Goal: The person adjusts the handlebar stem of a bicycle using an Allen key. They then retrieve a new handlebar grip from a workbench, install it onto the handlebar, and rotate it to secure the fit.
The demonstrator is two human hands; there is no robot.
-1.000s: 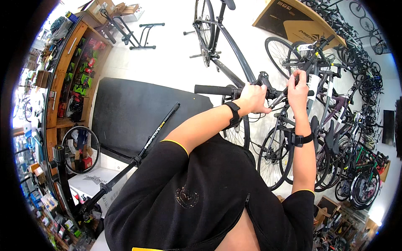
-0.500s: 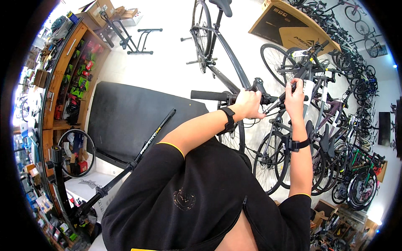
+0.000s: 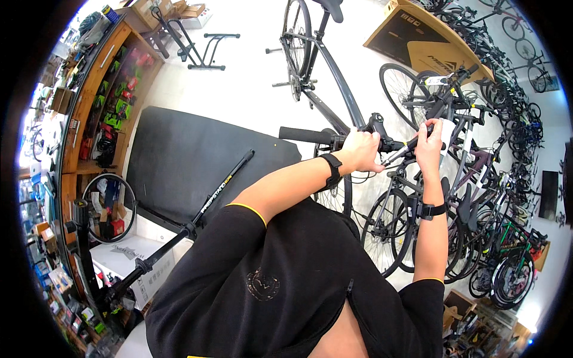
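A dark bicycle point(image 3: 341, 77) stands in front of me, its saddle point(image 3: 332, 9) far off and its handlebar point(image 3: 304, 135) close to my body. My left hand point(image 3: 360, 152) is wrapped over the bar just left of the stem point(image 3: 378, 124), thumb stretched toward the right. Close to the bar's right end, my right hand point(image 3: 428, 149) has its fingers curled round a slim dark rod with a silvery section point(image 3: 393, 160), slanting down toward my left thumb. Whether that rod is a separate tool or part of the bar's controls, I cannot tell.
Many parked bicycles point(image 3: 388, 230) crowd the right side, beside a large cardboard box point(image 3: 427, 45). A black mat point(image 3: 203, 158) lies left, crossed by a repair stand's arm point(image 3: 179, 241). Wooden shelving point(image 3: 89, 101) lines the left; a floor stand point(image 3: 206, 51) is beyond.
The view has shifted slightly, so everything sits a little further right and lower. Both hands keep their places on the bar and rod, with the right fingers a bit more bent.
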